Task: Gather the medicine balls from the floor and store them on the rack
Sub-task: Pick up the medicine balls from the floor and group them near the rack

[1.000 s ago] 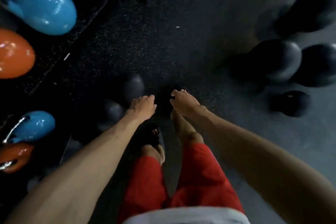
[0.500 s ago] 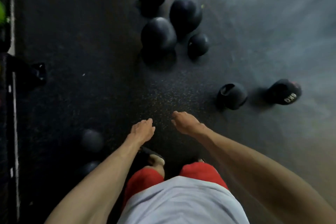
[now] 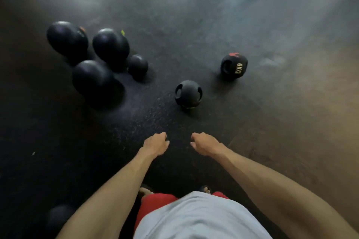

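Reaching forward, we find the handled medicine ball (image 3: pixel 188 93) directly beyond both hands, right hand (image 3: pixel 204 144) marginally nearer; fingers (image 3: pixel 165 137) loosely curled, empty.

Single head-worn view, wide-angle, looks steeply down and forward over the floor (image 3: pixel 213 15) from standing height.

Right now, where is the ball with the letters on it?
In the head view, the lettered ball sits on the floor to the right, alone, just beyond the black ball with handle holes and ahead of the right hand.
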The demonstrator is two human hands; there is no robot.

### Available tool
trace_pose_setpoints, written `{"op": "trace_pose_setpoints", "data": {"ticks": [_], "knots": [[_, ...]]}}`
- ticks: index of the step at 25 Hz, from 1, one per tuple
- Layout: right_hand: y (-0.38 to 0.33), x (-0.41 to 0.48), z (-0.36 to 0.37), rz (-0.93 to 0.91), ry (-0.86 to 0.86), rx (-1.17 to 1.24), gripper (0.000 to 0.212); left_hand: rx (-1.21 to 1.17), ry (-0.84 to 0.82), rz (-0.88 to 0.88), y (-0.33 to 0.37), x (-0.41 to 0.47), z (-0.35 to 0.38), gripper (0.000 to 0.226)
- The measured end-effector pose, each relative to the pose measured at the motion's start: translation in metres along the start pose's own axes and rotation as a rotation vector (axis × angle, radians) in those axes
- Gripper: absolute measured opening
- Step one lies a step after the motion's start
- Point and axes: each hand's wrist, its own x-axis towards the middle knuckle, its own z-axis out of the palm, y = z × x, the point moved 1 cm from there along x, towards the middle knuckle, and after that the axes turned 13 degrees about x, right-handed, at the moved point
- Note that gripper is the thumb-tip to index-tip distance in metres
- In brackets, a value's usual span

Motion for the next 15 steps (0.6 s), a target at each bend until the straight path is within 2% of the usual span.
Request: {"op": "trace_pose_setpoints", "data": {"ticks": [7, 15], "knots": [[0.132, -0.020, -0.080, 0.104, 0.073, 0.114, 0.035, 0.145, -0.007, 0.163, 0.168, 0.060, -0.039, 0.034], [0.208, 0.040, -0.167, 0.174, 0.084, 0.110, 0.036, 0.212, -0.080, 0.215, 0.251, 0.178, -0.078, 0.034]]}}
